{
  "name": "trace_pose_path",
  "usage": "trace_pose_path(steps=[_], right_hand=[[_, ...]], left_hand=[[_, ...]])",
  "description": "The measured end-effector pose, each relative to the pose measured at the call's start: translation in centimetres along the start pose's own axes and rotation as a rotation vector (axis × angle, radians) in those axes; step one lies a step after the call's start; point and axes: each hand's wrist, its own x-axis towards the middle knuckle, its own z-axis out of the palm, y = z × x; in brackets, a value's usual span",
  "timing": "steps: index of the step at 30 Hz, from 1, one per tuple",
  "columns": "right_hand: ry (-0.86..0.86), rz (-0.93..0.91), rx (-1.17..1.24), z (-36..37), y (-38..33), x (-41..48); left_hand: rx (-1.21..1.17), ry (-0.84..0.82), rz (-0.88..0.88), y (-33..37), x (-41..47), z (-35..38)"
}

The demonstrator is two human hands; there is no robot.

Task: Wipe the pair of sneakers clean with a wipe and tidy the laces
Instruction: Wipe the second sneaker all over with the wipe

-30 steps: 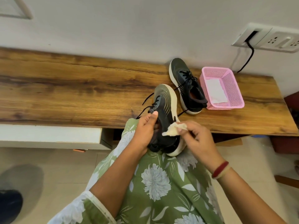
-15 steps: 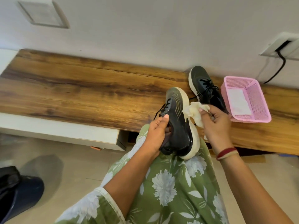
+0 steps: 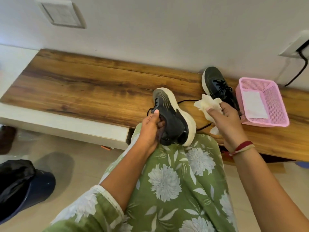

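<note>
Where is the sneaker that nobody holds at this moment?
In the head view the loose sneaker lies on the wooden bench, right side, near the wall, just left of the pink basket, beyond the right hand.

We can read no writing, brand or number anywhere. The pale curved stripes on the black mesh sneaker with a white sole (image 3: 175, 121), at centre, are pattern, not letters. The second black laced sneaker (image 3: 215, 84) at two o'clock and the crumpled white wipe (image 3: 204, 104) beside it show none. The white square wall plate (image 3: 61, 12) at eleven o'clock is perhaps too blurred to tell.
</note>
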Motion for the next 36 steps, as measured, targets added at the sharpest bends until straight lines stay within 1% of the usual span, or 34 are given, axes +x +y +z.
trace_pose_path(steps=[1, 3, 5, 7, 9, 10, 12, 14, 18, 21, 22, 23, 24, 25, 26, 27, 29, 30, 31, 33, 35, 36], right_hand=[[-0.006, 0.001, 0.019, 0.4, -0.3, 0.0], [0.024, -0.03, -0.038, 0.9, -0.8, 0.3], [0.087, -0.106, -0.19, 1.3, -1.4, 0.6], [0.113, -0.232, -0.362, 1.7, -1.8, 0.6], [0.05, -0.342, -0.509, 2.3, -2.2, 0.0], [-0.016, -0.376, -0.569, 2.8, -2.1, -0.4], [-0.165, -0.421, -0.728, 3.7, -1.5, -1.5], [-0.236, -0.466, -0.876, 4.3, -0.5, -3.0], [-0.231, -0.484, -0.882, 3.5, 0.2, -6.7], [-0.298, -0.552, -0.916, 2.8, 0.2, -9.1], [-0.332, -0.563, -0.892, 2.6, 0.2, -9.7], [-0.355, -0.542, -0.816, 2.4, 0.1, -9.9], [-0.358, -0.482, -0.693, 2.2, -0.2, -9.8], [-0.326, -0.402, -0.548, 1.9, -0.7, -9.4], [-0.248, -0.34, -0.421, 1.8, -1.2, -8.7], [-0.145, -0.311, -0.348, 1.7, -1.6, -7.8], [0.036, -0.31, -0.396, 1.8, -1.8, -5.3], [0.07, -0.32, -0.46, 2.0, -1.9, -4.1], [0.059, -0.329, -0.529, 2.5, -1.9, -3.2], [-0.04, -0.325, -0.662, 3.7, -1.3, -2.1], [-0.111, -0.339, -0.771, 4.7, -0.5, -2.9], [-0.117, -0.376, -0.8, 4.8, -0.2, -3.8]], left_hand=[[0.003, -0.008, -0.007, 0.1, -0.1, 0.2], [0.053, -0.032, -0.027, -0.1, -0.1, 0.6], [0.126, -0.068, -0.041, -0.5, 0.2, 0.6], [0.177, -0.09, -0.051, -0.7, 0.5, 0.3], [0.19, -0.104, -0.053, -0.7, 0.7, 0.1], [0.192, -0.115, -0.052, -0.7, 0.7, 0.0], [0.2, -0.133, -0.055, -0.8, 0.7, -0.1], [0.2, -0.143, -0.057, -0.8, 0.6, -0.3], [0.207, -0.127, -0.074, -1.0, 0.5, -0.4], [0.247, -0.119, -0.087, -1.1, 0.3, -0.3], [0.264, -0.133, -0.083, -1.0, 0.1, -0.1], [0.282, -0.142, -0.077, -0.9, 0.0, 0.1], [0.291, -0.145, -0.071, -0.7, -0.1, 0.2], [0.284, -0.15, -0.068, -0.7, 0.0, 0.2], [0.276, -0.16, -0.063, -0.6, 0.1, 0.0], [0.272, -0.172, -0.059, -0.6, 0.3, -0.3], [0.293, -0.184, -0.057, -0.7, 0.4, -0.6], [0.293, -0.177, -0.063, -0.7, 0.2, -0.6], [0.287, -0.163, -0.068, -0.7, 0.1, -0.4], [0.267, -0.138, -0.076, -0.6, -0.2, 0.1], [0.221, -0.125, -0.093, -0.7, 0.0, 0.3], [0.195, -0.115, -0.104, -0.8, 0.1, 0.1]])
